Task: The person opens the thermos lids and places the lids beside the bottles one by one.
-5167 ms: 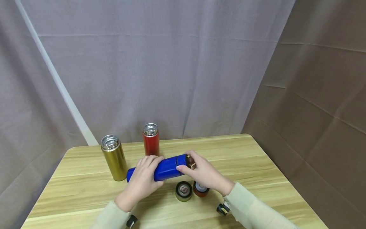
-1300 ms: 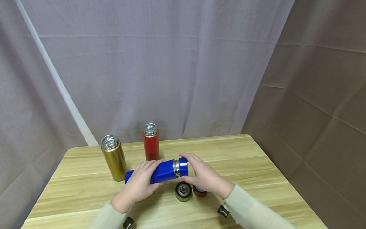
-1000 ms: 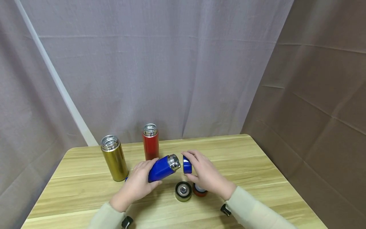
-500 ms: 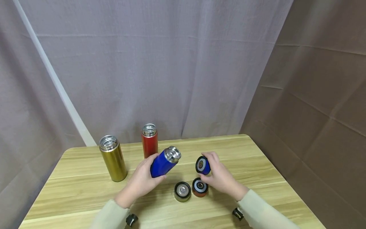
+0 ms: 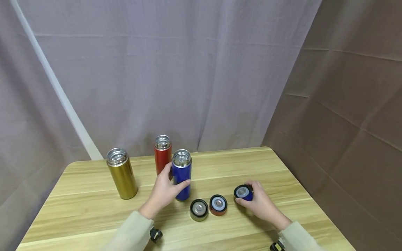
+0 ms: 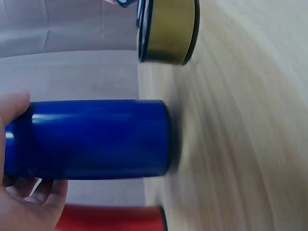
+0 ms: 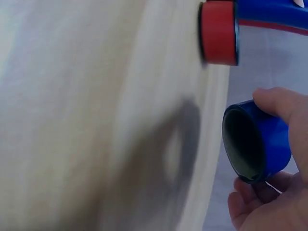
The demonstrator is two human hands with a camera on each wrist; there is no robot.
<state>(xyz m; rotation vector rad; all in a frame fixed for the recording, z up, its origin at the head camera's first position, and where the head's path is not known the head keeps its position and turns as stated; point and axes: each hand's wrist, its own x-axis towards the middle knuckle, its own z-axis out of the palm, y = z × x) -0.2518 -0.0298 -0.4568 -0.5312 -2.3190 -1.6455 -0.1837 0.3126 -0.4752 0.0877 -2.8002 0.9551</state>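
Note:
In the head view my left hand (image 5: 164,192) grips an uncapped blue thermos bottle (image 5: 182,174), thumb on its near side. The bottle is upright, its steel mouth facing up. In the left wrist view its base is at the tabletop or just over it; I cannot tell which. Farther right, my right hand (image 5: 262,205) pinches the blue lid (image 5: 247,196) between thumb and fingers, inner side facing up. A gap and a shadow show between this blue lid (image 7: 275,142) and the table in the right wrist view.
An uncapped red thermos (image 5: 162,158) stands behind the blue one, partly hidden. Left of it is an uncapped gold thermos (image 5: 123,179). A gold lid (image 5: 198,218) and a red lid (image 5: 218,211) lie inner side up between my hands on the wooden table (image 5: 88,209).
The blue lid has come off the blue bottle. My left hand has turned the tilted bottle upright and lowered it; my right hand has carried the lid right and down.

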